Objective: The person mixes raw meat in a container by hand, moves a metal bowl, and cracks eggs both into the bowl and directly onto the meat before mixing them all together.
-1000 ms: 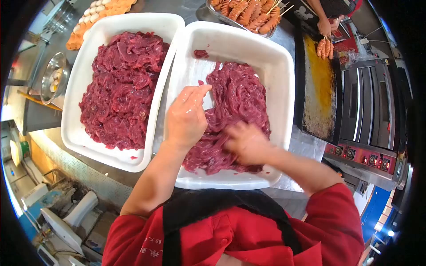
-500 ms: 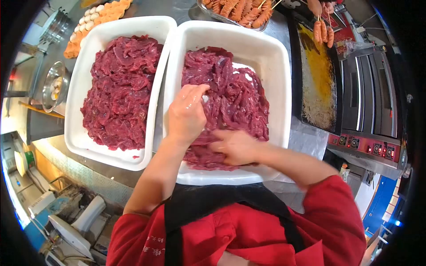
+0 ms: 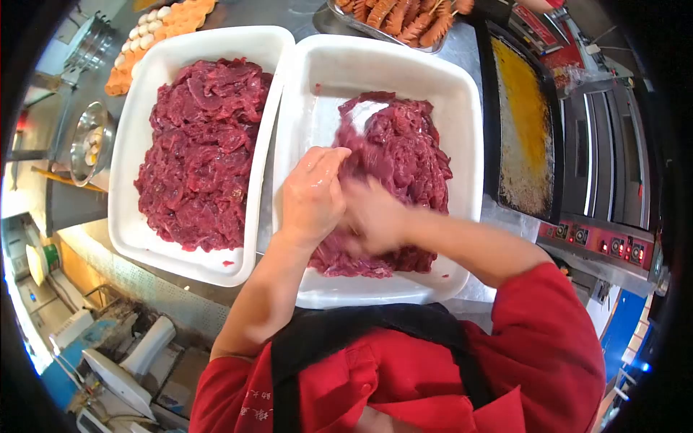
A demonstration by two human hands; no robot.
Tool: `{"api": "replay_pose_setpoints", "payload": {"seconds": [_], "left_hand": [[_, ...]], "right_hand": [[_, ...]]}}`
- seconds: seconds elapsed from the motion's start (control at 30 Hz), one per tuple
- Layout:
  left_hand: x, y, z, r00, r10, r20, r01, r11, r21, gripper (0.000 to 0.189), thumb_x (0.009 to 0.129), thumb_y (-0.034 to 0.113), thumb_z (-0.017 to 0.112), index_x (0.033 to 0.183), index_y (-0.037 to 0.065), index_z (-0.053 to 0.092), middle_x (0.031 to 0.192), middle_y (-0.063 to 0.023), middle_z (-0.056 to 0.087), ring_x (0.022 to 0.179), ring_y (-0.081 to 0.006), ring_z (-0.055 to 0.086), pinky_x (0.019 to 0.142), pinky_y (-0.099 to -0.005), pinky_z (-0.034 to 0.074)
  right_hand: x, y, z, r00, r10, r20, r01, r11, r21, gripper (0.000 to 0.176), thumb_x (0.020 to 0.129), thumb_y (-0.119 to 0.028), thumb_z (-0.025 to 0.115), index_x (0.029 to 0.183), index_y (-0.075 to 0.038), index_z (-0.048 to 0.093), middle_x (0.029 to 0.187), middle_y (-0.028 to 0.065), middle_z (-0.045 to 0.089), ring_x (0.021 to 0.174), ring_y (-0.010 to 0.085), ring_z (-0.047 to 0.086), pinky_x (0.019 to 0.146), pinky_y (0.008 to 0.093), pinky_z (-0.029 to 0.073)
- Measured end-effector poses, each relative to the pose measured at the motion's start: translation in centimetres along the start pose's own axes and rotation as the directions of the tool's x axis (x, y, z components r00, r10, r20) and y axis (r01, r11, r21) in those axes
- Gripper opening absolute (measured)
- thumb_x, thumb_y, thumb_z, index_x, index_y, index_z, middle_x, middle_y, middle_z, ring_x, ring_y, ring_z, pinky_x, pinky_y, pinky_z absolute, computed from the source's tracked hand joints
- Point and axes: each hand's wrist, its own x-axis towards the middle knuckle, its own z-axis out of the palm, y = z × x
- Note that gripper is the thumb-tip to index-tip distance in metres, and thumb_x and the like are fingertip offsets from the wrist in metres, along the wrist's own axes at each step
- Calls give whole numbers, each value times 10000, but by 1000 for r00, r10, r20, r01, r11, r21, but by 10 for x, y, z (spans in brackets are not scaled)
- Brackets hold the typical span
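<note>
Dark red sliced raw meat (image 3: 408, 155) lies heaped in the right-hand white plastic tub (image 3: 462, 94), mostly toward its right side and near end. My left hand (image 3: 314, 193) is over the tub's left part, its fingers curled round some of the meat at the pile's edge. Close beside it, my right hand (image 3: 372, 220) is pressed into the heap, smeared by motion, its fingertips hidden. Some meat between the two hands is blurred as well.
A second white tub (image 3: 124, 216) of sliced meat (image 3: 202, 151) stands at left. Beyond are an egg tray (image 3: 177, 22), a steel bowl (image 3: 90, 144) and a metal tray of scored sausages (image 3: 393, 18). At right, an oily griddle (image 3: 520, 123) adjoins an oven (image 3: 599, 159).
The meat has shifted to the right in the tub, baring its far left floor. My right hand has moved up beside my left. At the griddle, another person's skewered sausages have gone from view.
</note>
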Motion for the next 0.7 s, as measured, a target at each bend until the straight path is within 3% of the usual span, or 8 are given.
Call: {"api": "replay_pose_setpoints", "payload": {"seconds": [0.1,0.2,0.3,0.33,0.47,0.5,0.6,0.7], "left_hand": [[0,5,-5,999,-33,14,33,999,-11,287,729,-148,509,934,2,644,848,-142,633,771,-290,630,687,-334,516],[0,3,-4,1000,20,23,-20,1000,-3,305,731,-158,493,940,6,644,845,-136,635,725,-256,632,657,-319,516],[-2,0,-2,998,63,11,-64,998,24,304,737,-159,491,944,3,644,840,-127,636,696,-221,634,639,-296,515],[-2,2,-2,999,43,3,-43,999,15,298,744,-157,494,944,3,646,841,-128,636,694,-215,634,637,-291,514],[1,-1,-4,1000,-1,-28,0,999,-32,262,782,-141,508,952,-9,656,852,-111,642,705,-162,636,647,-260,515],[2,-1,-2,998,-42,-43,40,998,-51,253,792,-139,508,954,-13,657,856,-104,644,710,-148,635,652,-252,518],[2,-2,-1,997,-33,-74,26,994,-102,259,754,-139,511,917,-2,659,831,-120,643,658,-186,635,594,-266,526],[4,-1,1,993,-63,-101,49,990,-132,249,766,-142,508,910,-4,657,817,-108,639,658,-164,633,592,-255,520]], "right_hand": [[-72,6,-4,993,-39,109,47,996,-76,398,726,-233,671,1120,-238,619,1285,108,474,1122,283,506,851,478,495],[-58,58,-48,862,494,117,-457,855,-246,368,708,-82,624,1071,-134,591,1184,168,497,1091,334,546,788,429,524],[10,126,-36,604,639,-477,-670,731,131,444,734,-205,648,1147,-95,527,1254,221,434,1054,420,528,871,442,478],[37,106,-39,550,758,-351,-770,623,140,547,749,-326,641,1239,-137,488,1309,182,413,1230,373,414,937,531,425],[27,-21,36,893,285,-348,-334,939,-87,603,708,-431,651,1257,-208,535,1433,180,280,1337,436,228,957,726,235],[1,-43,17,983,165,-77,-164,986,26,514,711,-391,655,1185,-197,602,1406,154,327,1327,398,255,966,701,245],[-59,-34,32,997,39,63,-46,992,121,288,747,-306,613,1016,-231,681,1123,53,518,1213,290,391,940,594,325],[-92,22,3,998,60,-26,-65,931,-359,194,768,-259,585,911,-218,711,1135,52,513,1244,287,380,941,569,344]]}}
